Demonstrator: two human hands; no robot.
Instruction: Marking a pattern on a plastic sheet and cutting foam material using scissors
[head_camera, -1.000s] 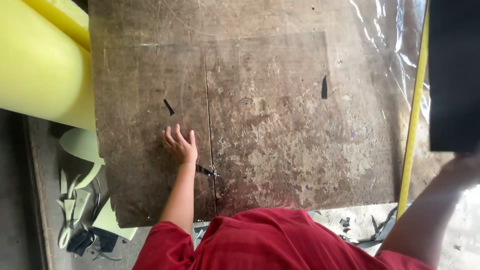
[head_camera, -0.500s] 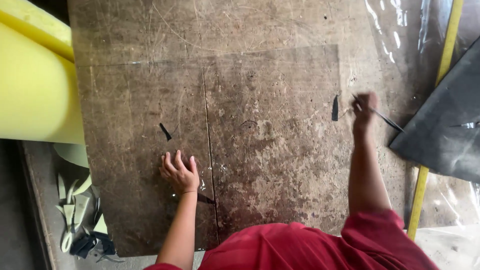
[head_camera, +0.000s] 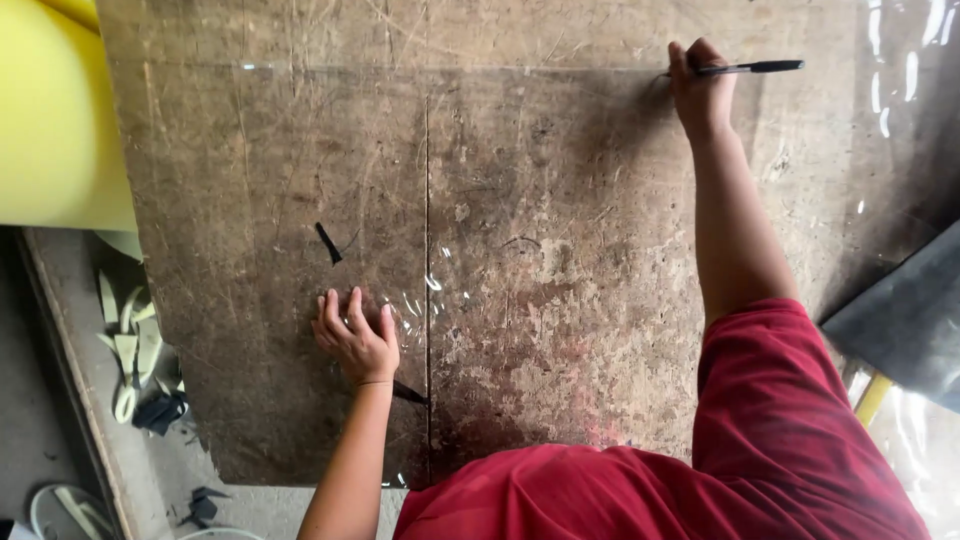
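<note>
right hand (head_camera: 700, 95) grips pen (head_camera: 750, 68); left hand (head_camera: 357, 340) seemingly presses clear sheet (head_camera: 540, 200)

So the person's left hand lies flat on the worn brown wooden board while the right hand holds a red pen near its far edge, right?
Not quite: the head view shows the slim pen in the right hand is black, not red. The left hand does lie flat on the worn brown wooden board.

You look down on a worn brown wooden worktop (head_camera: 560, 300), scratched all over, with a straight seam running down its middle. To your left stands a large yellow foam roll (head_camera: 55, 120). Below it, pale offcut strips (head_camera: 125, 345) and dark scraps (head_camera: 160, 410) lie on the grey floor (head_camera: 40, 420). At the right edge, a dark sheet (head_camera: 905, 320) overlaps glossy clear film (head_camera: 920, 80).
</note>
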